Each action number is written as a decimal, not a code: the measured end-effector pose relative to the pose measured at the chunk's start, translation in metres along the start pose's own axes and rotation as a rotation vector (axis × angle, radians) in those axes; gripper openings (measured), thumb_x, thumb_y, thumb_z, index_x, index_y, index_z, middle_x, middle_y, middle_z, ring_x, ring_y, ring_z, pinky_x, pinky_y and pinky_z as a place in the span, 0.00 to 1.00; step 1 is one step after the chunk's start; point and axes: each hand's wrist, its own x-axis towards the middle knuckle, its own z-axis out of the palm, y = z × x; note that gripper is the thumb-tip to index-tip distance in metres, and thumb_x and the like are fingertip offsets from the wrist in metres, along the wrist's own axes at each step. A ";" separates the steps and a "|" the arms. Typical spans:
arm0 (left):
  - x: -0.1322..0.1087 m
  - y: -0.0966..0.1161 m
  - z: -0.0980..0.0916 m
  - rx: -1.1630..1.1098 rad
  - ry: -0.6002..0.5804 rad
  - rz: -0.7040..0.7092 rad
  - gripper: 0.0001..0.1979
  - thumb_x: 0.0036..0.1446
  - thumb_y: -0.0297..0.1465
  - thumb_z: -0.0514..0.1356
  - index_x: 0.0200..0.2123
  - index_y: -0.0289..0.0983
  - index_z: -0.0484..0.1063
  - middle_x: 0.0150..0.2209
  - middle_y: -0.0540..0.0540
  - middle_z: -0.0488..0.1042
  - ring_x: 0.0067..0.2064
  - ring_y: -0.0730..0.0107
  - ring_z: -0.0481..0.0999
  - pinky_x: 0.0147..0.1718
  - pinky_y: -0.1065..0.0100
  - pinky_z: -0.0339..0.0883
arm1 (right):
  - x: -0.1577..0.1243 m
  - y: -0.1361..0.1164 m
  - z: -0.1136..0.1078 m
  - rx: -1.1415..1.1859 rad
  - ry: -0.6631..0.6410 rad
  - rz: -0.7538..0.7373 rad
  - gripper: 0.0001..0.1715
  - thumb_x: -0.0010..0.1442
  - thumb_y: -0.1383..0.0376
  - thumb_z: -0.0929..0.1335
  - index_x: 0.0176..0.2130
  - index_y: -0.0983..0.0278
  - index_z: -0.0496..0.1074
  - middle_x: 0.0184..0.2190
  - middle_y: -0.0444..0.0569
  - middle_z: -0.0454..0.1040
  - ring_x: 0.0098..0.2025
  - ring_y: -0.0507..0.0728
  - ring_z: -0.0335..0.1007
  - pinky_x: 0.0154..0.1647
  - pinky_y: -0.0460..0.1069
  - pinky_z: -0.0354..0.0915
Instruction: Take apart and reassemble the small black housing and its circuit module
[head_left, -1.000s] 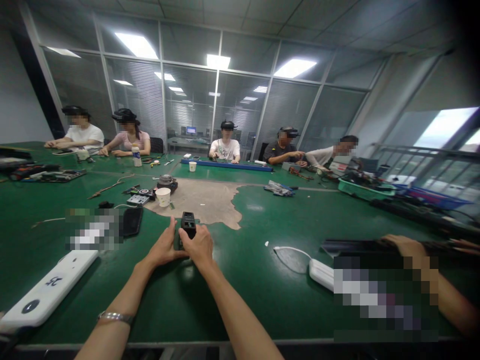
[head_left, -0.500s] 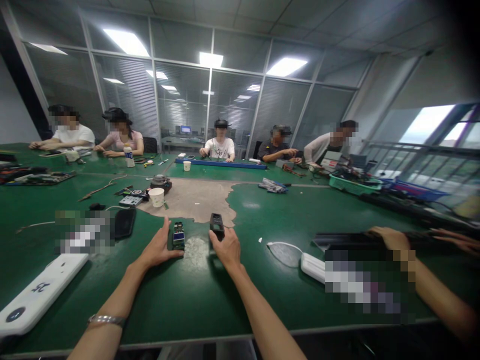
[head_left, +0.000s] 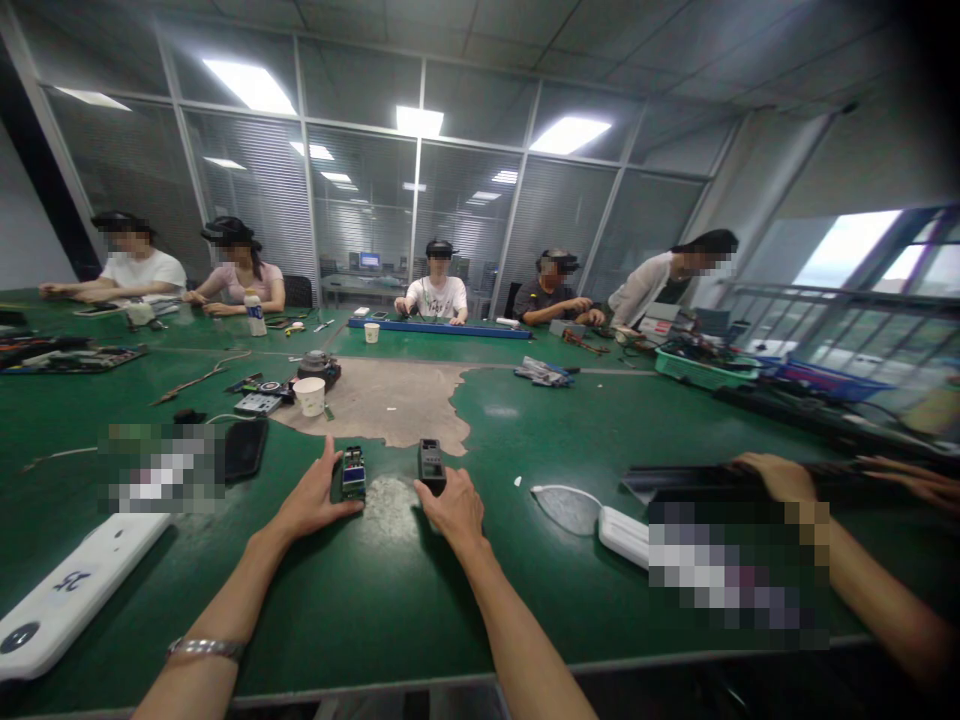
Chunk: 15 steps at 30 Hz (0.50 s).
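A small green circuit board with a blue display (head_left: 353, 474) lies flat on the green table (head_left: 390, 590). My left hand (head_left: 313, 500) holds it at its near end, thumb up beside it and fingers curled round. A black housing (head_left: 431, 466) stands a short way to the right of the board. My right hand (head_left: 454, 509) grips the housing from the near side. The two parts are apart, with a scuffed patch of mat between them.
A white paper cup (head_left: 309, 396), a black pouch (head_left: 244, 448) and small parts lie to the left. A white device (head_left: 71, 592) lies near left. A white adapter with cable (head_left: 622, 532) and another person's arm (head_left: 840, 570) are on the right. Several people sit across the table.
One second ago both hands held the black housing together as one piece. Now the board and housing are separate, my right hand has carried the housing to the right and lowered it.
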 end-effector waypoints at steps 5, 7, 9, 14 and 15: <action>0.000 0.002 -0.001 -0.007 -0.007 0.024 0.68 0.57 0.50 0.71 0.77 0.33 0.23 0.70 0.27 0.65 0.71 0.38 0.65 0.69 0.40 0.55 | -0.003 -0.002 -0.006 -0.008 0.000 0.025 0.30 0.64 0.42 0.71 0.51 0.62 0.77 0.47 0.55 0.76 0.50 0.64 0.78 0.47 0.52 0.68; 0.000 0.001 -0.001 -0.002 -0.015 0.025 0.67 0.57 0.49 0.70 0.77 0.32 0.23 0.70 0.27 0.65 0.71 0.38 0.65 0.69 0.40 0.55 | -0.004 -0.002 -0.006 -0.019 0.001 0.022 0.30 0.64 0.41 0.71 0.51 0.62 0.77 0.47 0.55 0.76 0.50 0.64 0.78 0.47 0.52 0.68; 0.000 0.000 0.000 0.006 -0.026 0.019 0.67 0.58 0.49 0.70 0.77 0.30 0.22 0.69 0.26 0.65 0.71 0.37 0.64 0.69 0.40 0.56 | -0.003 -0.002 -0.005 -0.032 -0.004 0.019 0.29 0.64 0.41 0.71 0.50 0.62 0.78 0.47 0.55 0.76 0.50 0.64 0.78 0.47 0.52 0.68; 0.000 -0.003 0.001 0.026 -0.032 0.016 0.66 0.60 0.49 0.68 0.77 0.31 0.21 0.69 0.26 0.66 0.70 0.37 0.65 0.68 0.40 0.56 | -0.001 -0.001 -0.001 -0.037 -0.002 0.021 0.28 0.65 0.42 0.71 0.50 0.61 0.79 0.46 0.55 0.76 0.47 0.63 0.79 0.45 0.52 0.68; 0.000 -0.003 0.001 0.031 -0.033 0.019 0.66 0.60 0.49 0.68 0.77 0.31 0.21 0.69 0.26 0.66 0.70 0.37 0.65 0.69 0.40 0.55 | -0.001 -0.001 -0.001 -0.037 -0.001 0.021 0.28 0.65 0.42 0.70 0.50 0.61 0.79 0.46 0.54 0.76 0.47 0.62 0.79 0.45 0.52 0.68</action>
